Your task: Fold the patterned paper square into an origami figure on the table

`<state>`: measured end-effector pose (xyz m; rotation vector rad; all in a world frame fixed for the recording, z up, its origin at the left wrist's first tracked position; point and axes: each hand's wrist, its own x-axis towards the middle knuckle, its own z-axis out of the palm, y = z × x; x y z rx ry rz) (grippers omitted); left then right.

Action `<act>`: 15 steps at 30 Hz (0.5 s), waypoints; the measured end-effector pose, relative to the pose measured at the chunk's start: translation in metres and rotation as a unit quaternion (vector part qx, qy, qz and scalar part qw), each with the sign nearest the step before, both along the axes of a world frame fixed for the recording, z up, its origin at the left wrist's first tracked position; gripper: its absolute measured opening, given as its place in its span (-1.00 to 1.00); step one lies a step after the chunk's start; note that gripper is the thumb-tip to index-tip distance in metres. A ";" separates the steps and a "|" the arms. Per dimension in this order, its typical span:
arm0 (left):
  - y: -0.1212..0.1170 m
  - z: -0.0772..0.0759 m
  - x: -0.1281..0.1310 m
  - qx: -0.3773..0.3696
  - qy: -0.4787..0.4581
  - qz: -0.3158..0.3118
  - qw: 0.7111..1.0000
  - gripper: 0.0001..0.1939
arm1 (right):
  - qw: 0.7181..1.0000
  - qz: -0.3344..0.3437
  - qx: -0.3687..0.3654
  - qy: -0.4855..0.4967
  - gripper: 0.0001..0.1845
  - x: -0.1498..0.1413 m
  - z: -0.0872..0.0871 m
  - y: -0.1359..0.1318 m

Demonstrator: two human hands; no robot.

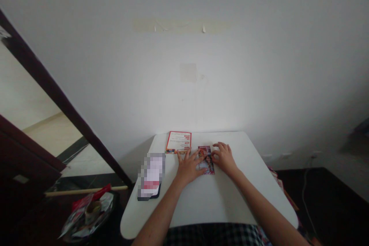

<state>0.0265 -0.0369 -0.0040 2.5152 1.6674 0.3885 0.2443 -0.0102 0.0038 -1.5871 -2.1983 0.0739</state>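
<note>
A small colourful printed leaflet (pixel 206 159) lies flat on the white table (pixel 213 196). My left hand (pixel 188 166) rests on the table with fingers spread, its fingertips touching the leaflet's left edge. My right hand (pixel 223 156) presses down on the leaflet's right side, fingers bent and held close together. Neither hand lifts anything.
A red-bordered white card (pixel 179 142) lies at the table's far edge, by the wall. A blurred-out flat object on a dark case (pixel 151 177) sits at the table's left edge. A bin with wrappers (pixel 86 213) stands on the floor to the left. A dark door frame slants at left.
</note>
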 end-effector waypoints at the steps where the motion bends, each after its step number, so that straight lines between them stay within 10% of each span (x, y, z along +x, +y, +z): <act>1: 0.000 0.000 0.000 0.003 0.002 -0.001 1.000 -0.38 | 1.000 -0.002 0.002 0.001 -0.88 0.000 0.000 0.002; 15: -0.001 0.003 0.000 -0.007 0.020 -0.004 1.000 -0.36 | 0.999 -0.027 0.017 -0.009 -0.82 -0.006 0.003 0.033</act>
